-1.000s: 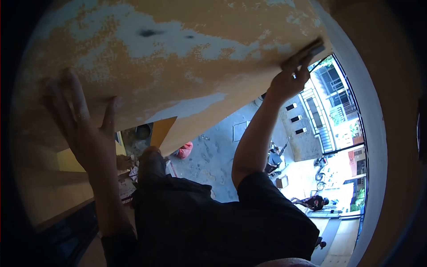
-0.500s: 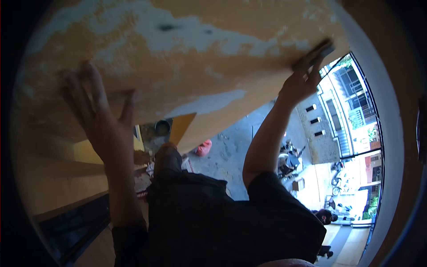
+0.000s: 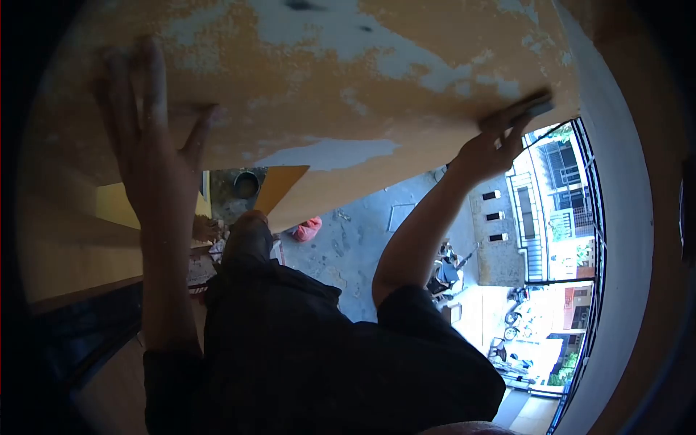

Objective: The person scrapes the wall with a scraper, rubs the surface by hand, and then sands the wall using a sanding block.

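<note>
My left hand [image 3: 158, 163] has its fingers spread against a yellow-orange painted wall [image 3: 304, 94], at the left. Pale patches show through the worn paint, with two dark spots near the top. My right hand [image 3: 484, 156] grips a flat dark block [image 3: 523, 110], blurred, that looks like a sanding block. It lies against the wall near its right edge, just below a pale patch. A larger whitish patch [image 3: 330, 153] runs along the wall's lower part, between my hands.
Far below, the grey floor [image 3: 348, 246] holds a dark bucket [image 3: 246, 185] and a pink-red bag [image 3: 307, 229]. My knee [image 3: 250, 235] is close to the wall. Beyond a metal-framed opening at right are a gate [image 3: 533, 217] and parked motorcycles [image 3: 512, 322].
The whole view has tilted, so the floor, opening and my body appear further left. The block sits slightly lower in view, still in my right hand. My left hand stays spread on the wall.
</note>
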A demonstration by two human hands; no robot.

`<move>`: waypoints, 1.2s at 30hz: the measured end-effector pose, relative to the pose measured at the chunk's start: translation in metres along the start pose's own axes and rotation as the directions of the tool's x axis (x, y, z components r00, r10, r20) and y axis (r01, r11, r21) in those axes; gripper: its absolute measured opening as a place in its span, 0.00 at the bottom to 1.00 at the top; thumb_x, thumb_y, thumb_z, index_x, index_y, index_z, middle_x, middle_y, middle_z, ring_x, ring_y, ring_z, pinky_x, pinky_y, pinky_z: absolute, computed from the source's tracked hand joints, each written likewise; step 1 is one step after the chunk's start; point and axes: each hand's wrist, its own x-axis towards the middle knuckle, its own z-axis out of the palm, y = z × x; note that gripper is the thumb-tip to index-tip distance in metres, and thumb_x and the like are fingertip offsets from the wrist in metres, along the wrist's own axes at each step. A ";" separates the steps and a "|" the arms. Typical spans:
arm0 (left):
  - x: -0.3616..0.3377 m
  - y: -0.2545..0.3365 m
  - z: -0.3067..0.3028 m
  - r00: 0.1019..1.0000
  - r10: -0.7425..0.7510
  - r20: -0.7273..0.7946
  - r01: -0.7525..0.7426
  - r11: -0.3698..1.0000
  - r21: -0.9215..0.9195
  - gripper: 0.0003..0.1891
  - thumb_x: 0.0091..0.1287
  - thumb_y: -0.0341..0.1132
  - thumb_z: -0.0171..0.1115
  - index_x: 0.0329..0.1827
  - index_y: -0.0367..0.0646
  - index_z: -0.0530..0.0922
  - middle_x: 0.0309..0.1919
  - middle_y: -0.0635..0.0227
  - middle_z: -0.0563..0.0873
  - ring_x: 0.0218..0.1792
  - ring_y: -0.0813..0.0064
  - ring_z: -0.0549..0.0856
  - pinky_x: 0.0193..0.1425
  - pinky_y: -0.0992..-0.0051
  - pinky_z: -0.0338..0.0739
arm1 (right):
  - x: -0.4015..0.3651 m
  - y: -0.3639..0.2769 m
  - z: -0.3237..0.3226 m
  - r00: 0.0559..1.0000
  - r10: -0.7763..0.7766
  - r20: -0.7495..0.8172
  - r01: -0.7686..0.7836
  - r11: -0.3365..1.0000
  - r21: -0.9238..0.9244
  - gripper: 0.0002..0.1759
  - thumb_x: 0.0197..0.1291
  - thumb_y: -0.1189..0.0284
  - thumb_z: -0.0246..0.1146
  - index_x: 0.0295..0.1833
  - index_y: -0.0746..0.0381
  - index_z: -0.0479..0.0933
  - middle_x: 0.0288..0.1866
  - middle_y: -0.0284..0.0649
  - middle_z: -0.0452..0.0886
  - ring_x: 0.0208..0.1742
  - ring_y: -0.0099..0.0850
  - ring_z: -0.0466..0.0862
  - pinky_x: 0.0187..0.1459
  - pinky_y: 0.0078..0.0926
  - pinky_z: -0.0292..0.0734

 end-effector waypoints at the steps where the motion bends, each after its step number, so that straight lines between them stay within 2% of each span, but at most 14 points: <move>1: 0.000 0.000 0.001 1.000 -0.026 -0.005 0.025 1.000 -0.015 0.47 0.53 0.46 0.75 0.77 0.61 0.60 0.78 0.60 0.56 0.75 0.41 0.56 0.75 0.47 0.61 | -0.012 0.002 0.004 0.999 -0.040 0.006 0.040 0.998 0.041 0.26 0.68 0.62 0.62 0.69 0.58 0.73 0.45 0.43 0.80 0.47 0.31 0.80 0.42 0.31 0.79; 4: 0.000 0.000 0.001 0.999 -0.033 -0.006 0.033 0.999 -0.011 0.47 0.52 0.47 0.75 0.77 0.62 0.60 0.78 0.61 0.56 0.75 0.41 0.55 0.74 0.47 0.63 | 0.014 -0.001 0.004 0.994 -0.110 -0.004 0.110 0.993 -0.048 0.25 0.68 0.63 0.61 0.68 0.58 0.73 0.45 0.43 0.80 0.47 0.30 0.80 0.42 0.31 0.79; 6: 0.000 -0.002 -0.001 1.000 -0.011 0.004 0.012 1.000 -0.029 0.47 0.52 0.47 0.75 0.77 0.63 0.60 0.78 0.61 0.56 0.75 0.41 0.55 0.74 0.47 0.64 | 0.030 -0.003 0.004 1.000 0.006 -0.002 -0.006 1.000 0.021 0.24 0.68 0.65 0.61 0.68 0.59 0.73 0.44 0.44 0.81 0.46 0.31 0.80 0.43 0.30 0.78; 8: 0.005 0.000 -0.001 0.999 0.043 -0.016 -0.044 0.998 -0.045 0.47 0.52 0.47 0.75 0.77 0.64 0.60 0.78 0.62 0.55 0.75 0.42 0.55 0.73 0.47 0.64 | 0.028 0.005 0.007 0.985 -0.166 -0.056 0.161 0.983 -0.084 0.24 0.68 0.66 0.61 0.68 0.60 0.73 0.44 0.45 0.82 0.45 0.31 0.79 0.42 0.29 0.78; 9: 0.001 0.003 -0.001 1.000 -0.006 0.002 0.006 1.000 -0.019 0.47 0.52 0.47 0.74 0.77 0.63 0.60 0.78 0.61 0.56 0.75 0.41 0.55 0.73 0.46 0.64 | 0.010 -0.001 0.000 0.998 -0.059 0.007 0.059 0.982 -0.179 0.24 0.68 0.65 0.61 0.68 0.55 0.73 0.49 0.41 0.80 0.45 0.27 0.81 0.42 0.25 0.78; 12: 0.005 0.001 -0.002 1.000 -0.022 -0.011 0.022 1.000 -0.016 0.47 0.52 0.47 0.74 0.77 0.62 0.60 0.77 0.59 0.56 0.75 0.41 0.56 0.73 0.46 0.64 | -0.009 0.022 0.006 0.993 -0.115 -0.015 0.114 0.992 -0.055 0.24 0.68 0.66 0.62 0.68 0.55 0.74 0.49 0.40 0.80 0.44 0.27 0.81 0.43 0.26 0.79; 14: 0.001 0.004 0.000 0.999 -0.037 -0.003 0.036 0.998 -0.059 0.47 0.52 0.47 0.74 0.77 0.62 0.60 0.77 0.59 0.56 0.75 0.40 0.56 0.73 0.46 0.64 | 0.026 -0.009 0.008 0.999 -0.008 -0.036 0.010 0.998 0.055 0.25 0.67 0.68 0.62 0.68 0.64 0.72 0.43 0.46 0.81 0.43 0.33 0.79 0.41 0.32 0.77; 17: 0.005 0.006 0.001 1.000 -0.018 -0.025 0.016 0.999 -0.049 0.48 0.50 0.46 0.75 0.77 0.63 0.60 0.78 0.60 0.56 0.74 0.40 0.57 0.72 0.46 0.65 | 0.023 -0.002 0.005 0.984 -0.175 -0.026 0.172 0.979 -0.110 0.25 0.67 0.67 0.62 0.67 0.63 0.73 0.44 0.46 0.80 0.41 0.33 0.80 0.40 0.32 0.77; 24: 0.002 0.007 -0.001 0.998 -0.060 0.032 0.061 0.998 -0.020 0.47 0.54 0.47 0.75 0.77 0.58 0.60 0.77 0.56 0.55 0.76 0.44 0.54 0.75 0.48 0.61 | 0.043 -0.019 0.004 1.000 0.027 -0.012 -0.026 0.997 0.068 0.25 0.67 0.66 0.61 0.69 0.56 0.73 0.45 0.44 0.80 0.40 0.31 0.82 0.39 0.27 0.79; 26: 0.001 0.007 -0.002 0.998 -0.063 0.031 0.063 0.998 0.001 0.47 0.54 0.47 0.75 0.77 0.58 0.60 0.77 0.56 0.55 0.76 0.44 0.54 0.75 0.48 0.61 | 0.033 0.006 0.000 0.985 -0.171 -0.015 0.165 0.968 -0.189 0.24 0.67 0.67 0.61 0.68 0.56 0.73 0.46 0.43 0.81 0.41 0.31 0.82 0.42 0.28 0.80; 32: -0.001 0.005 -0.003 1.000 -0.004 0.028 0.005 0.999 -0.041 0.46 0.55 0.48 0.74 0.77 0.58 0.60 0.78 0.56 0.55 0.76 0.43 0.55 0.75 0.49 0.61 | 0.029 0.006 0.005 0.994 -0.107 -0.032 0.107 0.994 -0.011 0.25 0.67 0.66 0.63 0.69 0.57 0.73 0.42 0.40 0.78 0.40 0.29 0.80 0.40 0.27 0.78; 34: 0.002 0.009 -0.005 0.996 -0.082 0.028 0.082 0.997 -0.013 0.49 0.49 0.43 0.77 0.77 0.60 0.61 0.77 0.57 0.56 0.74 0.40 0.58 0.75 0.47 0.61 | 0.041 -0.003 0.003 1.000 -0.022 -0.011 0.022 1.000 -0.005 0.24 0.68 0.67 0.62 0.69 0.57 0.72 0.43 0.41 0.78 0.41 0.29 0.79 0.40 0.27 0.78; 35: 0.001 0.010 -0.006 0.998 -0.061 0.029 0.062 0.998 -0.023 0.49 0.49 0.43 0.77 0.77 0.60 0.61 0.77 0.57 0.56 0.74 0.40 0.58 0.75 0.47 0.61 | 0.029 0.005 0.002 0.978 -0.205 -0.035 0.199 0.972 -0.125 0.24 0.69 0.67 0.60 0.69 0.57 0.72 0.44 0.41 0.78 0.42 0.30 0.80 0.40 0.28 0.78; 36: -0.001 0.009 -0.005 0.998 -0.050 0.025 0.051 0.998 -0.029 0.49 0.49 0.42 0.77 0.77 0.60 0.61 0.77 0.58 0.56 0.74 0.40 0.57 0.75 0.47 0.61 | 0.009 0.008 -0.004 0.995 -0.098 0.021 0.100 0.989 -0.109 0.24 0.68 0.70 0.60 0.69 0.57 0.73 0.45 0.40 0.77 0.43 0.29 0.80 0.41 0.29 0.79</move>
